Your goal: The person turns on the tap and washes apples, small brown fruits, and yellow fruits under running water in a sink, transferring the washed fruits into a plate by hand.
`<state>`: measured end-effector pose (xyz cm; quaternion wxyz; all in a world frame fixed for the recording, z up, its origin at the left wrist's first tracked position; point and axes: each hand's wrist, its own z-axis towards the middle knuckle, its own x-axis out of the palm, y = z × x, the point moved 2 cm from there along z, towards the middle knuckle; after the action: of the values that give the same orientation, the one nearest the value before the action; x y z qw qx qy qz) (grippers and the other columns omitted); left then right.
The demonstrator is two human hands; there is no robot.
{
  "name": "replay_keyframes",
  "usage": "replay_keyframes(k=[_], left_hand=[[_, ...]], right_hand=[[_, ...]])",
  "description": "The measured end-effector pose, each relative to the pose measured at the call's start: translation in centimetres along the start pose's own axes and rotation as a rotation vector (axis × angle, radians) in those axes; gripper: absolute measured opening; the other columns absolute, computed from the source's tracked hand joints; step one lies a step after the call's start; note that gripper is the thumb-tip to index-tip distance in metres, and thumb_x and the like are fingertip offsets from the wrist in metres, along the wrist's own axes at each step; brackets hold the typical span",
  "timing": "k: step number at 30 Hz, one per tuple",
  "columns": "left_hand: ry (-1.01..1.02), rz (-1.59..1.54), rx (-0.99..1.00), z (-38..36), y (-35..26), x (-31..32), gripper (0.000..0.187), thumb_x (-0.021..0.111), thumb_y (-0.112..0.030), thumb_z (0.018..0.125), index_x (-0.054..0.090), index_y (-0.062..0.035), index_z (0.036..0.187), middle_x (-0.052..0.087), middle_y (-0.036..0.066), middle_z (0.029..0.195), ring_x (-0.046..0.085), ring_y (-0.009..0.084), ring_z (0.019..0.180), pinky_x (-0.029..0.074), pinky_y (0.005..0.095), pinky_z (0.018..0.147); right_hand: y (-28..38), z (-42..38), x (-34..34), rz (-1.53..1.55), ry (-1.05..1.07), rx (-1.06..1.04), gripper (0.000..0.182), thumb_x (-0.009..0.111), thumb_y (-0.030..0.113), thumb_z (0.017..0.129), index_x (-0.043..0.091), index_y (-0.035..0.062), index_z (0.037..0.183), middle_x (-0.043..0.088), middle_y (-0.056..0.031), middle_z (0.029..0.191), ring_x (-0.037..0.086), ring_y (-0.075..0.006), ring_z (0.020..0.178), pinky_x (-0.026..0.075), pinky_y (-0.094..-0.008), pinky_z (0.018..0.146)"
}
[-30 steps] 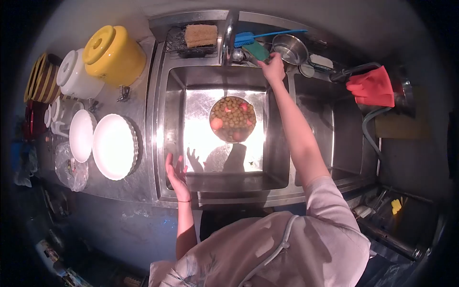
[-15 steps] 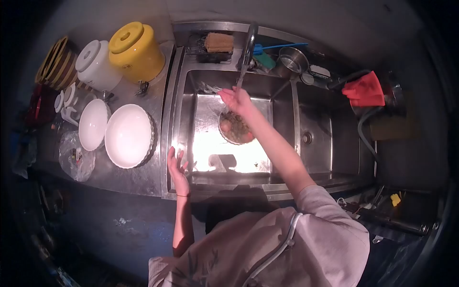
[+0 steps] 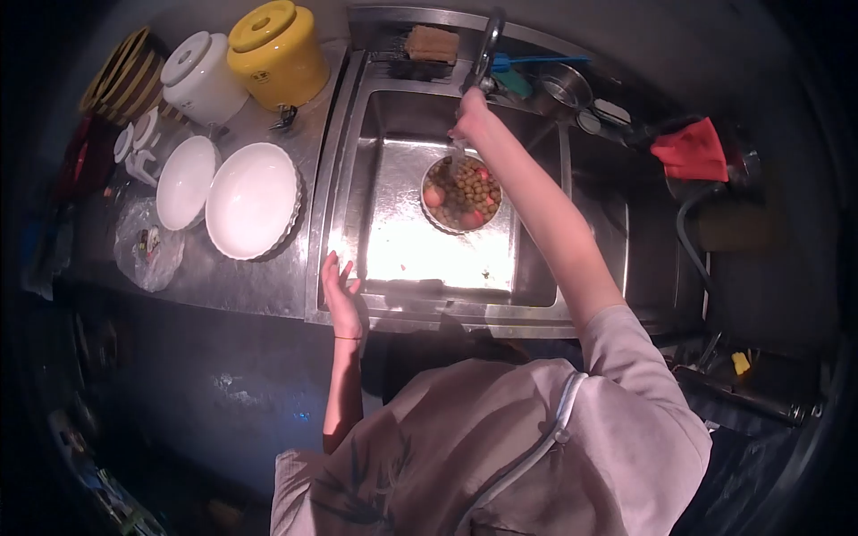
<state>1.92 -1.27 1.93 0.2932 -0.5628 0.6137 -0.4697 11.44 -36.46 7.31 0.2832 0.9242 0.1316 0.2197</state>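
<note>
My right hand [image 3: 470,118] is up at the lower end of the curved metal faucet [image 3: 489,52], with its fingers closed around the spout as far as I can see. Just beneath, water falls into a round bowl [image 3: 424,207] on the floor of the left sink basin [image 3: 393,170]. Many small brown-green round pieces [image 3: 469,189] and several larger reddish ones [image 3: 434,196] fill that bowl. My left hand [image 3: 341,299] hovers over the front left rim of the sink, fingers spread and holding nothing.
Two white fluted bowls [image 3: 253,201] stand on the left counter beside a clear plastic bag [image 3: 149,246]. Behind them are white [image 3: 204,80] and yellow [image 3: 279,62] lidded dispensers. A metal pot [image 3: 565,87] and a blue-handled brush [image 3: 545,60] lie behind the sink; a red cloth [image 3: 690,152] hangs right.
My right hand has moved back from the stream above the bowl to the spout. The bowl's contents show more fully. My left hand stays open, and the whole view has shifted.
</note>
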Motion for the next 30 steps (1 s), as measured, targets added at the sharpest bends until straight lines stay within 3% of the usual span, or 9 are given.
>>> replay_keyframes(k=[3,5,8,10,16,20,21,24,30], left_hand=[[0.02,0.037,0.001,-0.2,-0.2,0.6,0.057,0.035,-0.042,0.088,0.03,-0.0066,0.132,0.03,0.009,0.135,0.035,0.0227,0.12,0.033,0.0387,0.092],[0.026,0.079,0.029,-0.6,-1.1,1.6,0.057,0.036,-0.041,0.087,0.031,-0.0063,0.132,0.031,0.009,0.134,0.035,0.0219,0.12,0.034,0.0369,0.091],[0.043,0.119,0.093,-1.2,-2.5,2.7,0.056,0.036,-0.04,0.087,0.033,-0.0054,0.131,0.031,0.01,0.134,0.04,0.021,0.117,0.036,0.0328,0.088],[0.033,0.136,0.091,-1.1,-2.0,2.4,0.055,0.036,-0.038,0.086,0.033,-0.0064,0.131,0.034,0.009,0.132,0.041,0.0186,0.115,0.035,0.0322,0.09],[0.038,0.128,0.085,-1.0,-0.7,3.5,0.049,0.039,-0.033,0.087,0.036,-0.0072,0.128,0.041,0.007,0.126,0.042,0.0169,0.111,0.039,0.0314,0.085],[0.186,-0.002,-0.131,0.0,-1.6,7.9,0.045,0.043,-0.035,0.087,0.042,-0.0068,0.123,0.043,0.01,0.125,0.046,0.0195,0.11,0.043,0.0334,0.086],[0.295,0.003,-0.068,0.8,-1.3,9.5,0.044,0.042,-0.035,0.088,0.044,-0.0062,0.121,0.044,0.01,0.125,0.047,0.0202,0.11,0.043,0.0341,0.087],[0.443,-0.234,-0.002,7.0,2.6,15.9,0.039,0.04,-0.031,0.09,0.046,-0.0053,0.119,0.045,0.011,0.125,0.046,0.0209,0.113,0.043,0.0343,0.089],[0.255,-0.376,-0.144,18.5,4.1,30.1,0.037,0.036,-0.032,0.093,0.049,-0.0042,0.114,0.057,0.012,0.109,0.054,0.0196,0.102,0.045,0.0314,0.079]], right_hand=[[0.6,10.0,-1.8,-0.046,0.14,0.052,0.052,0.028,0.039,0.086,0.043,0.0032,0.12,0.048,-0.0169,0.12,0.048,-0.0344,0.108,0.025,-0.0566,0.095],[0.8,11.3,-1.5,0.038,0.094,-0.284,0.051,0.032,0.047,0.084,0.049,0.0066,0.11,0.051,-0.0154,0.113,0.051,-0.0344,0.099,0.035,-0.0557,0.086],[1.4,11.3,-2.6,0.019,-0.26,-0.235,0.036,0.042,0.042,0.083,0.054,0.0103,0.095,0.053,-0.0144,0.092,0.051,-0.0236,0.07,0.039,-0.0374,0.049],[1.5,10.5,-3.1,0.113,-0.035,-0.142,0.027,0.04,0.028,0.086,0.053,0.0105,0.069,0.038,-0.0016,0.05,0.037,-0.0137,0.042,0.037,-0.0263,0.038],[1.4,6.8,-2.7,0.244,0.328,0.104,0.033,0.04,0.025,0.087,0.03,0.0146,0.057,0.016,0.0033,0.049,0.016,-0.0099,0.04,0.015,-0.0232,0.036],[2.3,4.6,-4.2,0.243,0.847,-0.05,0.012,0.042,0.013,0.09,0.051,0.0077,0.084,0.035,0.0016,0.06,0.032,-0.0071,0.048,0.027,-0.0182,0.04],[2.6,4.3,-5.0,0.226,0.873,-0.106,0.018,0.046,0.013,0.089,0.052,0.0033,0.103,0.052,-0.0037,0.08,0.051,-0.01,0.069,0.042,-0.0173,0.054],[2.7,3.8,-7.4,0.36,0.932,-0.091,0.037,0.049,0.021,0.089,0.044,-0.0031,0.116,0.047,-0.0153,0.121,0.044,-0.0233,0.115,0.04,-0.032,0.094],[3.1,0.0,-13.3,0.243,0.755,0.004,0.042,0.047,0.028,0.088,0.044,-0.0015,0.118,0.043,-0.0155,0.127,0.042,-0.0254,0.117,0.039,-0.0348,0.093]])
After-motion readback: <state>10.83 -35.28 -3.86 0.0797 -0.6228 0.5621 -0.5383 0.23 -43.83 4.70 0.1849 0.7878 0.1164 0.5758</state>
